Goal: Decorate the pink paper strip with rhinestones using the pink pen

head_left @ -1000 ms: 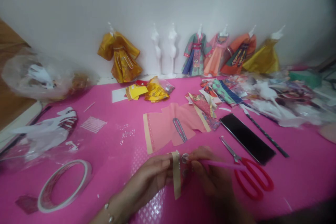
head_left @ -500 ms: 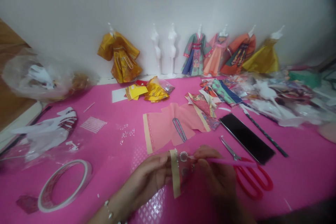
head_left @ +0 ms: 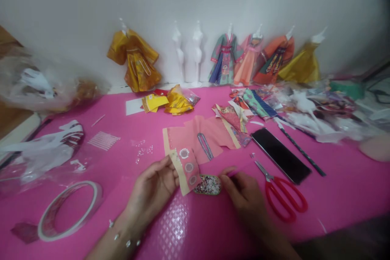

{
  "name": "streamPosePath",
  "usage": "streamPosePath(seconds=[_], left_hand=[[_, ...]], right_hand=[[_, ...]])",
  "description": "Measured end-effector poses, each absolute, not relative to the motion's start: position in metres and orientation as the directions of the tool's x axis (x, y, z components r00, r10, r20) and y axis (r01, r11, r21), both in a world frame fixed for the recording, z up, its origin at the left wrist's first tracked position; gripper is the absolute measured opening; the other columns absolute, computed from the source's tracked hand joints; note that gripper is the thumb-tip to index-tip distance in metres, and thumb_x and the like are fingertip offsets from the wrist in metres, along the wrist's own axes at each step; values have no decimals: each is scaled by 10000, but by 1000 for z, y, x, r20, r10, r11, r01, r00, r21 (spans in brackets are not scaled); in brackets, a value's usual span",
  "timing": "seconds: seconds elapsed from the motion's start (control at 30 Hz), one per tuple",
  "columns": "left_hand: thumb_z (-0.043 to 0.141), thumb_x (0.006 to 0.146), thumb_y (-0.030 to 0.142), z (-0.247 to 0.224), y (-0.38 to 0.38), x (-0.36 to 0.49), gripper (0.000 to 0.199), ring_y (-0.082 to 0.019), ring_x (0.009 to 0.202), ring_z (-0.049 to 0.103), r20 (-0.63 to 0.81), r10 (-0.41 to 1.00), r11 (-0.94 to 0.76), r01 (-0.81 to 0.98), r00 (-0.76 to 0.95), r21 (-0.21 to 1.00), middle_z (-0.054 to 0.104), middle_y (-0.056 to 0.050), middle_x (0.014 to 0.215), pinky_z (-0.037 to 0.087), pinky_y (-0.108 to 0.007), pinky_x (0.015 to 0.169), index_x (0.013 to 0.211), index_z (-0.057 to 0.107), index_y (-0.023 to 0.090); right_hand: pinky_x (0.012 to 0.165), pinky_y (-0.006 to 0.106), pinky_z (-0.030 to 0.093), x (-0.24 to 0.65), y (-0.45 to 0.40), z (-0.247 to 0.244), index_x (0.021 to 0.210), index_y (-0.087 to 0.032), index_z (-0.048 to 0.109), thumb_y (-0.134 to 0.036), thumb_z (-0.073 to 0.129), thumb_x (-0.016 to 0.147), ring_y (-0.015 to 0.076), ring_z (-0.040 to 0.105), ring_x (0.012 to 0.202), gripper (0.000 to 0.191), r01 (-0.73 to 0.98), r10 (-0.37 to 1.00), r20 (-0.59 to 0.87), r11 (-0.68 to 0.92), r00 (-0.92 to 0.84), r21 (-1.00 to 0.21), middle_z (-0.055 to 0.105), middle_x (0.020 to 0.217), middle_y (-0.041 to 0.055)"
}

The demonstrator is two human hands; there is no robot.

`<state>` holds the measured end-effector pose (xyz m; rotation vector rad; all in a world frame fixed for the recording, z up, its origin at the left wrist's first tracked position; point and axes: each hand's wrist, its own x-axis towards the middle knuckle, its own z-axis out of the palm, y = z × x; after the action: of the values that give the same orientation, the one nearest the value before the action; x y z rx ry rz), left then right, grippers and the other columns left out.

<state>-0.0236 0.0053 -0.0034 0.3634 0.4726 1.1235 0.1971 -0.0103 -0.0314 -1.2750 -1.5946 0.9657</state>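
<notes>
My left hand [head_left: 158,178] pinches the upper edge of a small pink cloth piece [head_left: 189,166] with a cream border and round, sparkling motifs. The piece is tilted and overlaps a small oval tray of tiny rhinestones [head_left: 209,185]. At the tray's right end are the closed fingers of my right hand [head_left: 240,191]. A thin pink stick [head_left: 234,173], mostly hidden and blurred against the pink surface, shows at these fingers. Just beyond lies a pink doll garment [head_left: 183,132] with cream cuffs and a loop of beaded trim [head_left: 204,146].
Red-handled scissors [head_left: 286,199] and a black phone [head_left: 280,155] lie to the right, a tape roll [head_left: 70,211] to the left. Loose gems [head_left: 141,150] dot the pink table. Dressed doll forms [head_left: 134,61] and bare ones line the wall; fabric scraps [head_left: 179,101] sit before them.
My left hand has moved left and up, tilting the cloth so its motifs show. My right hand has dropped from the cloth to the rhinestone tray, which is now uncovered.
</notes>
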Motion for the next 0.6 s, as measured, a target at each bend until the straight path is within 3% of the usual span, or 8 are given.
streamPosePath(seconds=[0.6], left_hand=[[600,833,191,-1,6,-20,176,-172,737,714,-188,920,391,-755,344,527,782,-83,805,566,-249,714,869,740,89]], right_hand=[[618,285,465,195,-12,-36,846,-170,651,-270,509,913,188,641,664,186,467,973,140,211,-182,-859,688,741,44]])
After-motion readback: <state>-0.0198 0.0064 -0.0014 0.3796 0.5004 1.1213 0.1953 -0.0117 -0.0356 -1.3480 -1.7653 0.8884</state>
